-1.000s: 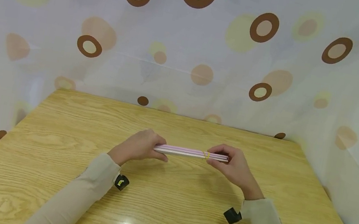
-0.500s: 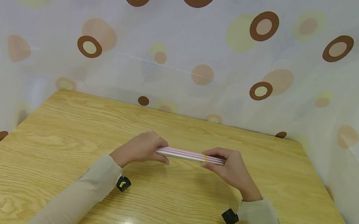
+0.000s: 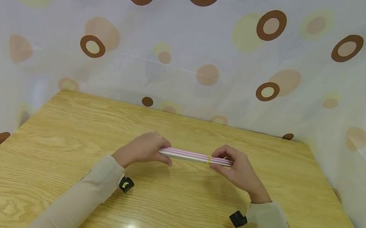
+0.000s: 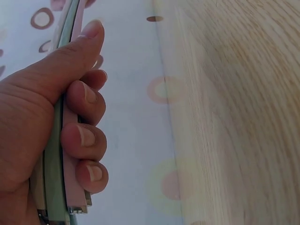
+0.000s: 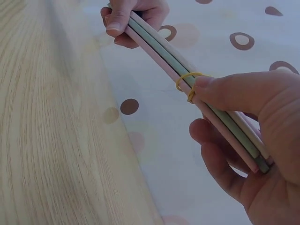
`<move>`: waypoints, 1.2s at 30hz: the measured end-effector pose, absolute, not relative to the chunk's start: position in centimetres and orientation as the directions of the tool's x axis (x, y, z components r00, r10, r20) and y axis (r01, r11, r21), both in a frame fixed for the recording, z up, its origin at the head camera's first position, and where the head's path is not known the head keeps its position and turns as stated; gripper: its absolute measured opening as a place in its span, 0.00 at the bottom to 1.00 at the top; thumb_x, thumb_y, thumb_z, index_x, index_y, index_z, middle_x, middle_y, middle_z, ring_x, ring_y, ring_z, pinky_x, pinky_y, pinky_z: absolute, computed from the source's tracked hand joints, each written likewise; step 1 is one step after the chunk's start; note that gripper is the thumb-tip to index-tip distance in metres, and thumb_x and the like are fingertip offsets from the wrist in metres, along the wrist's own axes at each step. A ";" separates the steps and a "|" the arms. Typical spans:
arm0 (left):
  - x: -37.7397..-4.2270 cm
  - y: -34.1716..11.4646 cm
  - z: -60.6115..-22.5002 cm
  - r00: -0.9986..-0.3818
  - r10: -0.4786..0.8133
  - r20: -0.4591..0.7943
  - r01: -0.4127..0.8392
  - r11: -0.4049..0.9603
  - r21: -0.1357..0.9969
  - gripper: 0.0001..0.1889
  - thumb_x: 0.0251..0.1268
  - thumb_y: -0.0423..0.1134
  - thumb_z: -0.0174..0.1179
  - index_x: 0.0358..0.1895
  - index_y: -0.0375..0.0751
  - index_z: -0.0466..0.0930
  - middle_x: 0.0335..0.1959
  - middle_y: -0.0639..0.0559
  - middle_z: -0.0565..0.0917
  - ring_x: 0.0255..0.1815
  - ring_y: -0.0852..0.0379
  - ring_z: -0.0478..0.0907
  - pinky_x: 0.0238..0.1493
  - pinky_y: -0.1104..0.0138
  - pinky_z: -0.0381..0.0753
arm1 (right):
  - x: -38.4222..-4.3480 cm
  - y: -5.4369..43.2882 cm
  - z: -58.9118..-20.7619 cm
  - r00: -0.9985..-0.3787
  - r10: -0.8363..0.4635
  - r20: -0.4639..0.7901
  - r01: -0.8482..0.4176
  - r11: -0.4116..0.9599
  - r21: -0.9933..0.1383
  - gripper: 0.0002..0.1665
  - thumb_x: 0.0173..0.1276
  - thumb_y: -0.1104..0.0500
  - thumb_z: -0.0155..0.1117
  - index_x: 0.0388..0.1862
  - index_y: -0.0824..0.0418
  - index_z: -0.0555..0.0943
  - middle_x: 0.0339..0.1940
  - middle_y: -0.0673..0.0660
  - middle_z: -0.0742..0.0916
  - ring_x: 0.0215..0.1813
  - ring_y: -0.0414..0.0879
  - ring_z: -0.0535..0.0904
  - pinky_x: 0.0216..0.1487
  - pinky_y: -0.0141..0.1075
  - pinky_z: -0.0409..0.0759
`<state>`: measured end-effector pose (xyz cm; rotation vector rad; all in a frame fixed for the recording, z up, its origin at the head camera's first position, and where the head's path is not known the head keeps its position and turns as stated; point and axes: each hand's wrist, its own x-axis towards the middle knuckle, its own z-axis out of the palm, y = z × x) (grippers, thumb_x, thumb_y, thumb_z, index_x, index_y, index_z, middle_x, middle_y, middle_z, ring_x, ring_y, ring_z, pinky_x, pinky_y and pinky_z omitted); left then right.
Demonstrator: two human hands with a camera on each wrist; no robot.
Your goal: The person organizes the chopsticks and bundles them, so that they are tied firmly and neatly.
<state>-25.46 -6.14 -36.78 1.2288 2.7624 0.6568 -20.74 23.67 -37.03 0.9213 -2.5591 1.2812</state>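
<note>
A bundle of slim pastel chopsticks (image 3: 187,155), in pink, green and cream, is held level above the table between both hands. My left hand (image 3: 146,148) grips its left end; in the left wrist view the fingers (image 4: 86,137) curl round the sticks, with the thumb along them. Toward the right end a yellow rubber band (image 5: 188,84) is wound round the bundle. My right hand (image 3: 237,167) pinches the bundle right at the band, the thumb tip touching it in the right wrist view. The sticks' right ends lie inside that palm.
The wooden table (image 3: 168,200) spreads beneath both hands. Behind it and along the sides hangs a white cloth (image 3: 124,76) with brown, peach and yellow ovals. A small black camera (image 3: 126,184) sits at the left wrist, another black camera (image 3: 238,219) at the right.
The bundle dipped slightly, then rose back. My right fingers moved left over the band, then slid back right. The band, slanted and looser a second ago, now sits more compactly.
</note>
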 end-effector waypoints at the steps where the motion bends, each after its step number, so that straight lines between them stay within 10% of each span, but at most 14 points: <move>1: -25.5 -6.1 -36.8 -0.681 0.721 0.129 0.702 0.592 0.396 0.14 0.53 0.51 0.70 0.31 0.44 0.83 0.21 0.60 0.79 0.20 0.65 0.65 0.26 0.73 0.66 | -20.7 23.6 -37.0 -0.803 -0.461 0.378 -0.580 0.455 -0.676 0.10 0.61 0.67 0.68 0.41 0.59 0.80 0.36 0.54 0.85 0.38 0.39 0.82 0.42 0.32 0.81; 36: -25.3 -5.9 -36.7 -0.680 0.722 0.127 0.699 0.587 0.408 0.14 0.52 0.51 0.71 0.29 0.45 0.82 0.19 0.61 0.75 0.20 0.65 0.63 0.25 0.73 0.64 | -20.8 23.2 -37.1 -0.699 -0.539 0.469 -0.714 0.500 -0.489 0.13 0.58 0.64 0.72 0.40 0.54 0.81 0.33 0.48 0.86 0.33 0.36 0.82 0.35 0.31 0.81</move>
